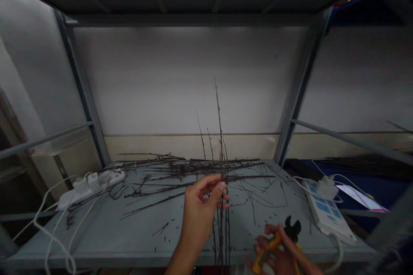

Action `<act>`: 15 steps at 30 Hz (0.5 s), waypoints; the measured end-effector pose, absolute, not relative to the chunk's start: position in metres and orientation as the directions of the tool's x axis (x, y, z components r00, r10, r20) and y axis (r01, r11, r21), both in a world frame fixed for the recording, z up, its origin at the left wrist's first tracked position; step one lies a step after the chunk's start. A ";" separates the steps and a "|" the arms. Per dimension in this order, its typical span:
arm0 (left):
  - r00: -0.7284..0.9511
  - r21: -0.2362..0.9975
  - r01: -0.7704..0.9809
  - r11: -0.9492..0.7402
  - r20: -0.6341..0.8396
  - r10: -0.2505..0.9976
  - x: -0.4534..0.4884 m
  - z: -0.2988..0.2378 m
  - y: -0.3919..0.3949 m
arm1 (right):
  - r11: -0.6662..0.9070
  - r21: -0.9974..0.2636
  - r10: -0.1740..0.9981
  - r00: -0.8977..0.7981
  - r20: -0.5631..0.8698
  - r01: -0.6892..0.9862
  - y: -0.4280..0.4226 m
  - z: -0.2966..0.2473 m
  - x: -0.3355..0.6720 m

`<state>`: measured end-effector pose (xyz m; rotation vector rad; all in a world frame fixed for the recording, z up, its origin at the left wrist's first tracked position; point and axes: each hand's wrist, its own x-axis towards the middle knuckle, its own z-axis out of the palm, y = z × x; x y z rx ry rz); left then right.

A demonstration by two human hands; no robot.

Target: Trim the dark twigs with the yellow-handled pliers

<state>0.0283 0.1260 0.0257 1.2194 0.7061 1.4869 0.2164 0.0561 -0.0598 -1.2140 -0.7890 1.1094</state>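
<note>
Several thin dark twigs (221, 223) stand upright at the front of the shelf, their tips rising against the white back wall. My left hand (204, 200) is closed around them, thumb and fingers pinching the stems. Lower right, my right hand (277, 251) grips a pair of pruning shears with yellow handles (274, 242). The black head (293, 227) of the shears points up and its jaws look apart. The right fingers are partly blurred. A gap separates the shears from the twigs.
Behind my left hand lies a loose pile of dark twigs (193, 167) across the grey shelf (129, 236). Small cut bits lie scattered near the front edge. White power strips with cables sit at left (87, 187) and right (331, 212). Metal posts (305, 81) frame both sides.
</note>
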 end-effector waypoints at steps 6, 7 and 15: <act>0.081 0.889 -0.356 -0.288 0.336 0.938 0.032 0.030 0.115 | 0.383 -0.522 0.768 0.051 0.639 0.762 0.069 0.017 0.228; 0.086 0.887 -0.361 -0.289 0.340 0.936 0.032 0.032 0.113 | 0.417 -0.375 0.729 -0.058 0.682 0.828 0.074 0.033 0.228; 0.110 0.879 -0.380 -0.289 0.353 0.929 0.026 0.037 0.106 | 0.369 0.234 0.607 -0.424 0.672 0.900 0.109 0.095 0.216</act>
